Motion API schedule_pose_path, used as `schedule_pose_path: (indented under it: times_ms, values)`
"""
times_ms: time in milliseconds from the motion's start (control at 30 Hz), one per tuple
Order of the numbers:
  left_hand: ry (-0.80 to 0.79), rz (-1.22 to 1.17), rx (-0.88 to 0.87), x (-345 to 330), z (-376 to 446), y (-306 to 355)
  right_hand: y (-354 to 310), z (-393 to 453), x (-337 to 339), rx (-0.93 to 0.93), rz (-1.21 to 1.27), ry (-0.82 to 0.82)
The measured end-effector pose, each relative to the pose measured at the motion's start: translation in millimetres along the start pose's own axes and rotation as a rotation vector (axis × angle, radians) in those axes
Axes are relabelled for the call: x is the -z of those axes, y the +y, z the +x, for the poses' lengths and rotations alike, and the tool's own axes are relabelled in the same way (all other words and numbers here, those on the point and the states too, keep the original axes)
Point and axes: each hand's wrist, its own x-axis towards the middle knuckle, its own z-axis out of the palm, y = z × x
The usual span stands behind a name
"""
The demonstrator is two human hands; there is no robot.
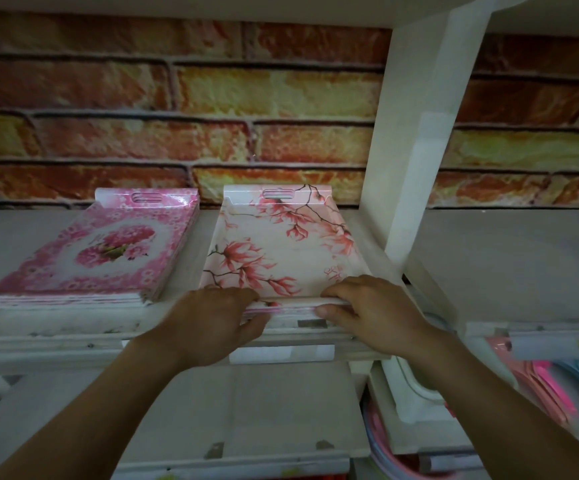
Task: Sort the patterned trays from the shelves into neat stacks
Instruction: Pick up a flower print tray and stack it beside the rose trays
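A stack of trays with pink magnolia branches on cream [277,247] lies on the white shelf [73,327], its near edge at the shelf front. My left hand [211,323] grips the near edge on the left, fingers over the top tray and thumb under. My right hand [374,313] grips the same edge on the right, fingers curled over the rim and thumb along the stack's side. To the left lies a second stack of pink rose-patterned trays [108,251], untouched.
A white upright post [419,133] stands just right of the magnolia stack. A brick-pattern wall [211,98] backs the shelf. Lower right holds pink and blue plastic items [558,382]. A lower white shelf board [246,410] lies beneath my arms.
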Motion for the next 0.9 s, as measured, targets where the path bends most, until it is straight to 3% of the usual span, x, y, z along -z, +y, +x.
schedule_pose_path:
  times_ms: [300,733,900]
  values:
    - [0.145,0.112,-0.036,-14,-2,-2,-2,0,-17,0.037,-0.124,0.134]
    - [0.123,0.16,-0.054,-16,-2,-6,-4,-3,-22,0.062,-0.266,0.214]
    - [0.117,0.161,-0.035,-13,-3,-1,-11,-11,-21,-0.009,-0.303,0.197]
